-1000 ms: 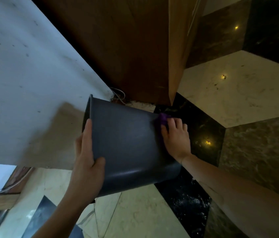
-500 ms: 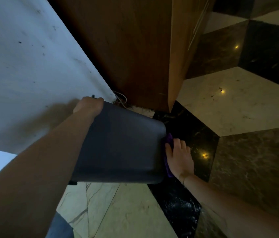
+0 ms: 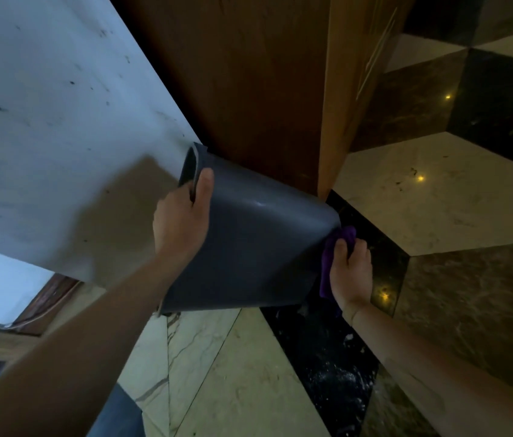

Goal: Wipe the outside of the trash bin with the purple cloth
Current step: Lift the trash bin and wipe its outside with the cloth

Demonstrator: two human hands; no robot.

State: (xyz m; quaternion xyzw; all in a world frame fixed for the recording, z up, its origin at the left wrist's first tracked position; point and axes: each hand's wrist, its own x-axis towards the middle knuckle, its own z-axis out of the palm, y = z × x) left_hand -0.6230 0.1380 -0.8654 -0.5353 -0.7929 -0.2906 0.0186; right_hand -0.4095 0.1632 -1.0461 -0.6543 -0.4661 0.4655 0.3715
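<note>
The dark grey trash bin is held off the floor and tipped on its side, its open mouth pointing left toward the white wall. My left hand grips the bin's rim, thumb on the outer wall and fingers inside. My right hand presses the purple cloth against the bin's bottom end at the right. Most of the cloth is hidden between my palm and the bin.
A white wall fills the left. A brown wooden cabinet stands right behind the bin. The polished marble floor spreads to the right and below, with white crumbs on a black tile.
The bin has been turned and lifted higher in the view. My left hand shifted along the rim, and my right hand with the cloth stays at the bin's bottom end.
</note>
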